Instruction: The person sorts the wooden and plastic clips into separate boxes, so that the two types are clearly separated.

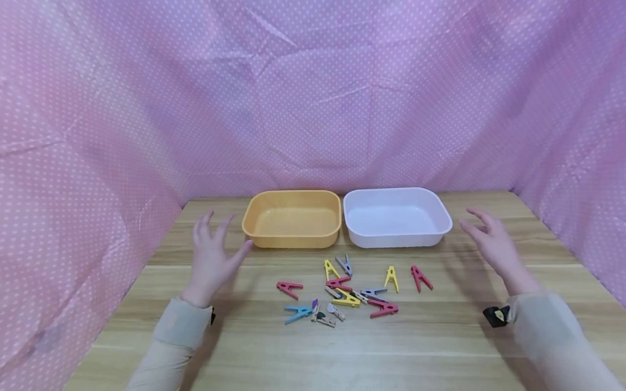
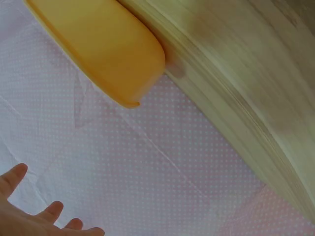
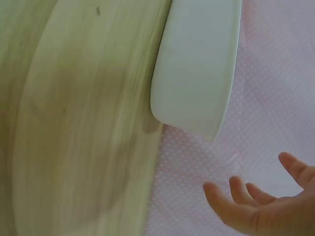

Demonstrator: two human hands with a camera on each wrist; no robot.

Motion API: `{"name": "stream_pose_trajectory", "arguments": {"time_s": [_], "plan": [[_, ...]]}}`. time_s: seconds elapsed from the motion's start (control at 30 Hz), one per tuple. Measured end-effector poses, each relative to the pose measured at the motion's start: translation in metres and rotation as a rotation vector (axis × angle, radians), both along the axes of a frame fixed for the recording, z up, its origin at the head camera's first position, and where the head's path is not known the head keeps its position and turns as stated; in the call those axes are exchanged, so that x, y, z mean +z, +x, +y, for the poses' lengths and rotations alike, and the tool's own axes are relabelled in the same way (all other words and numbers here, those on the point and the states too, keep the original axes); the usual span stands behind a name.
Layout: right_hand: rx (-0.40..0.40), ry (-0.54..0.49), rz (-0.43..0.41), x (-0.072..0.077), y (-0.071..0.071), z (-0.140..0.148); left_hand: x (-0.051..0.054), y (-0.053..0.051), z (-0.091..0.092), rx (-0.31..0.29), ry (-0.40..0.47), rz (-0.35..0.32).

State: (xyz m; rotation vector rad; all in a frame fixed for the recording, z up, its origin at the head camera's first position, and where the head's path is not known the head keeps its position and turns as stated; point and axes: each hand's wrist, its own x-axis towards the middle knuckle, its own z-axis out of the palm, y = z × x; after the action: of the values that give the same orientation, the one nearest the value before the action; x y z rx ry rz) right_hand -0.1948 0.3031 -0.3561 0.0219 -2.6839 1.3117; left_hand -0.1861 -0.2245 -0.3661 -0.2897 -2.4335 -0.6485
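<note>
- Creased pink polka-dot fabric (image 1: 313, 98) hangs behind a pale wood-grain bench (image 1: 342, 355).
- Smooth orange plastic tub (image 1: 293, 242), rounded-rectangular, stands beside a white plastic tub (image 1: 397, 240) of like shape at the back.
- V-shaped plastic clothespins (image 1: 348, 300) in red, yellow, blue and grey lie scattered in front of both, among small wooden clothespins (image 1: 337, 313).
- Left grip (image 1: 210, 262): bare fingers spread wide, empty, near the orange tub.
- Right grip (image 1: 495, 245): bare fingers parted, empty, near the white tub.

Wood-grain table (image 1: 362, 355) | orange tub (image 1: 292, 243) | white tub (image 1: 398, 240) beside it | scattered clothespins (image 1: 348, 300)
</note>
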Motion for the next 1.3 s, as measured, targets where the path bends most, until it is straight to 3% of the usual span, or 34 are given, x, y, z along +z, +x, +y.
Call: {"name": "stream_pose_trajectory", "arguments": {"time_s": [0.17,0.33,0.5,0.63,0.73,0.87,1.1,1.3], "plan": [[0.102,-0.312,-0.189,-0.008,-0.011,0.013,0.006,0.003,0.003,-0.008,0.111,-0.018],[0.182,-0.557,-0.276,-0.023,-0.021,0.023,0.006,0.005,0.004,-0.049,0.154,-0.047],[0.229,-0.624,-0.313,-0.033,-0.028,0.026,0.003,0.006,0.007,-0.117,0.179,-0.101],[0.251,-0.722,-0.34,-0.037,-0.032,0.026,0.0,0.006,0.01,-0.204,0.148,-0.133],[0.262,-0.79,-0.359,-0.038,-0.034,0.024,-0.002,0.008,0.012,-0.264,0.109,-0.212],[0.283,-0.783,-0.356,-0.04,-0.037,0.022,-0.006,0.011,0.015,-0.321,0.089,-0.337],[0.261,-0.728,-0.355,-0.041,-0.04,0.017,-0.014,0.01,0.019,-0.424,0.063,-0.424],[0.215,-0.71,-0.364,-0.039,-0.039,0.014,-0.019,0.009,0.024,-0.505,0.062,-0.563]]}}
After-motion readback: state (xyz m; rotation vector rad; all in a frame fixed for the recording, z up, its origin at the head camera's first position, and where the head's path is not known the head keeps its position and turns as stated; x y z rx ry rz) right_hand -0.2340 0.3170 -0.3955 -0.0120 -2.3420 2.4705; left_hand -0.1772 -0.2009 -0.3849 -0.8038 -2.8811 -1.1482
